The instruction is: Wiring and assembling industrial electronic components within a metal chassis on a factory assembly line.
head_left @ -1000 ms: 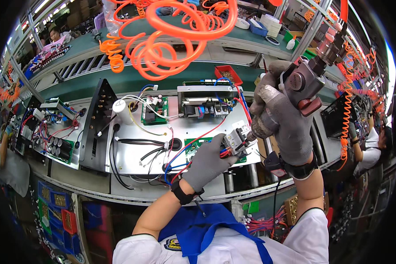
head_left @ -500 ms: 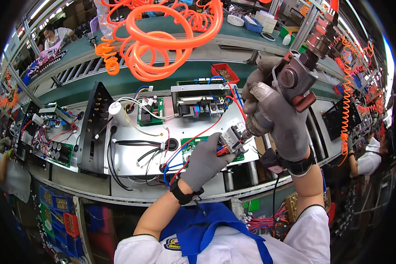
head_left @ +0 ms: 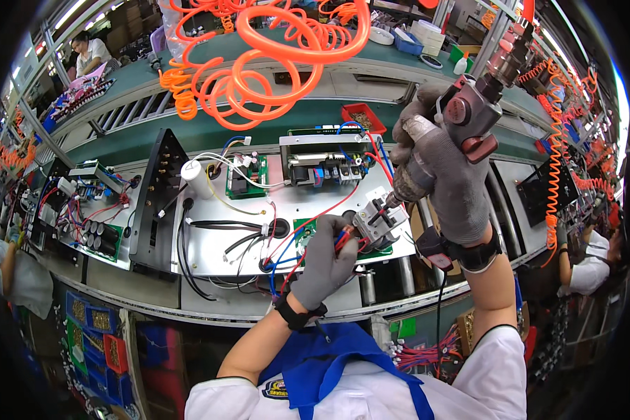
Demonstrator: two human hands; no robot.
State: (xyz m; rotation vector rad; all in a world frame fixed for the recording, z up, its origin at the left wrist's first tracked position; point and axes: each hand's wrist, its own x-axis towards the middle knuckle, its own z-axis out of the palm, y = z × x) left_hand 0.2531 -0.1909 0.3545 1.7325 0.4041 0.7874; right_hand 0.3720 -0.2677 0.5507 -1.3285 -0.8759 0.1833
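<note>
Both my hands wear grey gloves. My right hand (head_left: 449,183) is wrapped round a pneumatic screwdriver (head_left: 467,112), whose bit points down-left at a grey terminal block (head_left: 382,218) on the right end of a silver metal panel (head_left: 224,260). Whether the bit touches a screw is hard to make out. At the block's left side my left hand (head_left: 325,259) pinches red and blue wires (head_left: 342,239), their ends close against it. Green circuit boards (head_left: 248,176), a white cylinder (head_left: 197,178) and a metal-framed power module (head_left: 322,162) are mounted on the panel.
Orange coiled air hoses (head_left: 276,52) hang above the panel. A black upright plate (head_left: 158,199) stands at its left end, beside another wired unit (head_left: 94,210). Behind lies a red bin of screws (head_left: 363,117). Metal rollers (head_left: 406,274) run underneath. Other people work at both sides.
My left hand has drawn back slightly to the left and down from the terminal block, uncovering more of it. The screwdriver bit stays near the block. The view has shifted a little.
</note>
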